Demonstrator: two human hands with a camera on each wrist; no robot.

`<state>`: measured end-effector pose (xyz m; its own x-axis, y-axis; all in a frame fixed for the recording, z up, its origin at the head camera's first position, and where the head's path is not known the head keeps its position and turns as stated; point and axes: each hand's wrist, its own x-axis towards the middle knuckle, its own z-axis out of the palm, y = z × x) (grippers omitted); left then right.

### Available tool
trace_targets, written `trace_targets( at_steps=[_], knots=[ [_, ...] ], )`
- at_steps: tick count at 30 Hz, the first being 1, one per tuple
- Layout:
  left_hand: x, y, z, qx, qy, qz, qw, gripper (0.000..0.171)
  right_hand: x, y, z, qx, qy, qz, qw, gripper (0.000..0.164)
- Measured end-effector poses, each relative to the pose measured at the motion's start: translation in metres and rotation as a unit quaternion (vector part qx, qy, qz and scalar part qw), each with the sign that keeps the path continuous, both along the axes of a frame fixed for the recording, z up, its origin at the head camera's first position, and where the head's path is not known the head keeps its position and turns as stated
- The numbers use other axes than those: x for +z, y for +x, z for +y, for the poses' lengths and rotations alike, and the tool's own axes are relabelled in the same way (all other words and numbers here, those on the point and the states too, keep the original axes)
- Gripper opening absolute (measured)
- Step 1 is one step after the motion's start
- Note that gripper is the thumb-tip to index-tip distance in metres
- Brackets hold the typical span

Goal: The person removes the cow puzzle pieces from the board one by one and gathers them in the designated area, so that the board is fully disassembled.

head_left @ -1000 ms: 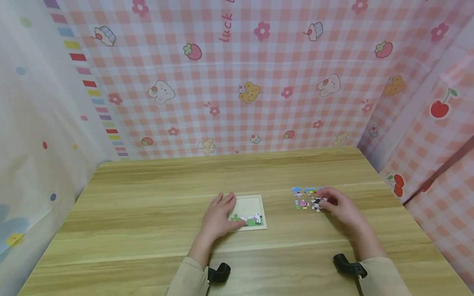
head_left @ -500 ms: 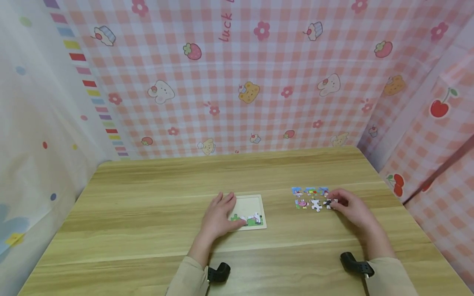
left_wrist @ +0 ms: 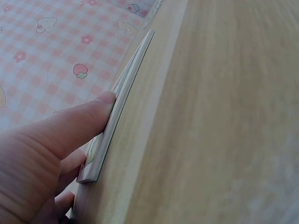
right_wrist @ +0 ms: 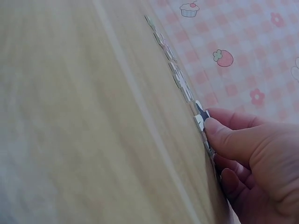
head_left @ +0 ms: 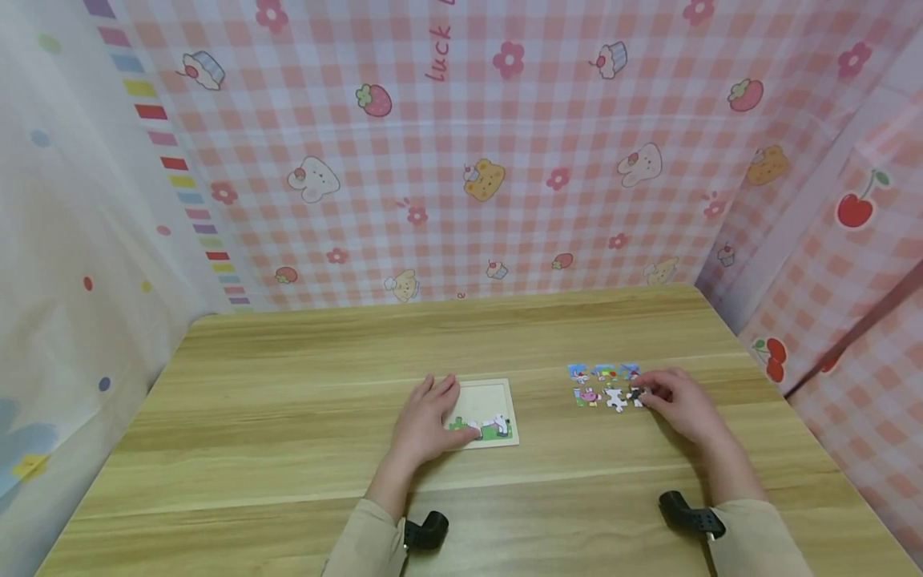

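On the left side of a shallow wooden puzzle tray [head_left: 483, 397] rests my left hand [head_left: 424, 425], fingers spread and fairly straight. Its thumb [left_wrist: 88, 122] presses by the tray's near edge, over the fitted green-and-white puzzle pieces [head_left: 496, 426] along the bottom. My right hand [head_left: 681, 407] pinches a black-and-white puzzle piece [right_wrist: 201, 114] between thumb and forefinger, low over the table at the right end of the loose pieces. Part of that piece is hidden behind the fingers. Just left of it lies a mostly white piece [head_left: 615, 399].
More loose pieces lie in two rows: a pink one [head_left: 587, 397] in front, and blue-topped ones such as this left piece [head_left: 578, 373] behind. The wooden table [head_left: 288, 449] meets a pink checked curtain [head_left: 433, 240] at the back.
My right hand has moved right from beside the white piece with the black-and-white piece, then slightly back left. The white piece and back-right piece came into view. My left hand stays put.
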<state>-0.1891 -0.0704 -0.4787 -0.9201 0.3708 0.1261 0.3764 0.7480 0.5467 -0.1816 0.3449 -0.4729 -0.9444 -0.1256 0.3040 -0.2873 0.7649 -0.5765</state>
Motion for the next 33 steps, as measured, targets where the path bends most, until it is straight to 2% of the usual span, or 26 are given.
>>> trace_targets(
  at_steps=[12, 19, 24, 28, 33],
  knots=[
    [0.002, 0.001, 0.000, -0.002, 0.003, -0.001, 1.0000, 0.086, -0.001, 0.000, -0.002, -0.010, 0.014, 0.012, 1.000, 0.018],
    [0.003, 0.002, 0.000, -0.004, 0.005, 0.000, 1.0000, 0.085, 0.002, 0.002, -0.001, -0.031, -0.043, -0.003, 0.999, 0.021],
    [0.003, 0.002, 0.000, -0.006, 0.007, 0.004, 0.9999, 0.085, 0.010, 0.004, -0.006, -0.033, -0.060, -0.014, 0.998, 0.022],
    [0.003, 0.003, 0.000, -0.004, 0.008, 0.005, 1.0000, 0.085, 0.016, 0.004, -0.021, -0.015, -0.075, -0.015, 0.997, 0.022],
    [0.002, 0.002, 0.000, -0.004, 0.004, 0.008, 1.0000, 0.085, 0.013, 0.000, -0.049, 0.050, -0.094, -0.023, 0.994, 0.022]
  ],
)
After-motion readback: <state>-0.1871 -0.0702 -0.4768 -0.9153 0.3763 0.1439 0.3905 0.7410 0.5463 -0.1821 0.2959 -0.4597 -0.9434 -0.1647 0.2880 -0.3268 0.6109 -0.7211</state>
